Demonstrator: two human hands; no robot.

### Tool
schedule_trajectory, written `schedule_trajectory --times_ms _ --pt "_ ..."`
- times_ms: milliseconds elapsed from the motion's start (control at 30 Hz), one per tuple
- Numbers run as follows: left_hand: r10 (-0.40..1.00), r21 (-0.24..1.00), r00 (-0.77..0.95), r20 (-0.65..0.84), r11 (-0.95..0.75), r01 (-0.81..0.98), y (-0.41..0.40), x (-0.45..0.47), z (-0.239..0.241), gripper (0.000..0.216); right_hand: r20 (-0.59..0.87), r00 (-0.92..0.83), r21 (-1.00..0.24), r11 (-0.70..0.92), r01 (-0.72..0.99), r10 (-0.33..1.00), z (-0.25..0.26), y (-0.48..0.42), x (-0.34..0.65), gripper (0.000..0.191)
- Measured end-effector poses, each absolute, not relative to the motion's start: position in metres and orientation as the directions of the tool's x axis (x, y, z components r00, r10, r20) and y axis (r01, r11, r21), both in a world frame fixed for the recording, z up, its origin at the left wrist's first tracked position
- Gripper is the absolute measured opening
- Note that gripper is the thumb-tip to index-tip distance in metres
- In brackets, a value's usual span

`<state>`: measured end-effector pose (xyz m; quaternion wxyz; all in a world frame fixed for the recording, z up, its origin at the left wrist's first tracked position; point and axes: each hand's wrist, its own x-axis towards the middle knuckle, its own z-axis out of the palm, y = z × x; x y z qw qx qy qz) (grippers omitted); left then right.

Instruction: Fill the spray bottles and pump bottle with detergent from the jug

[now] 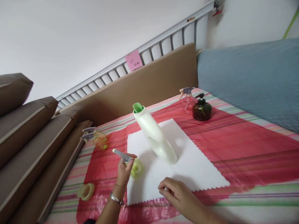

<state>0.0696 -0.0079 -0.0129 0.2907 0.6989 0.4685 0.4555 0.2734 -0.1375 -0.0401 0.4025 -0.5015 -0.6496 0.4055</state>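
My left hand (125,169) is closed around the neck of a small spray bottle with a grey spray head (122,155) and a round, clear yellow body (137,169). That bottle is over the left edge of a white cloth (196,168) with a zigzag border. A tall white detergent bottle (155,137), uncapped with a green pouring spout (137,107), stands on the cloth, tilted in view. Near the cloth's front edge, my right hand (175,193) has its fingers curled together; whether anything is in them I cannot make out.
A pale yellow-green cap (85,191) lies at the left front. Yellow spray bottles (101,140) are at the left on the red plastic sheet (245,146). A pink spray bottle (187,104) and a dark green pump bottle (202,110) stand at the back right. Brown padded panels (130,90) border the bed.
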Motion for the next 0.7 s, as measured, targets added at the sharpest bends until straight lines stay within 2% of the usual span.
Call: schedule_trajectory --times_ms 400,700 --pt "0.937 0.85 -0.004 0.35 -0.316 0.421 0.0 0.065 -0.014 0.02 0.106 -0.183 -0.935 0.161 0.316 0.977 -0.041 -0.138 0.27 0.014" --pt "0.936 0.86 -0.001 0.351 -0.322 0.397 -0.01 0.065 -0.02 0.021 0.122 -0.197 -0.938 0.178 0.297 0.973 -0.04 -0.141 0.271 0.012"
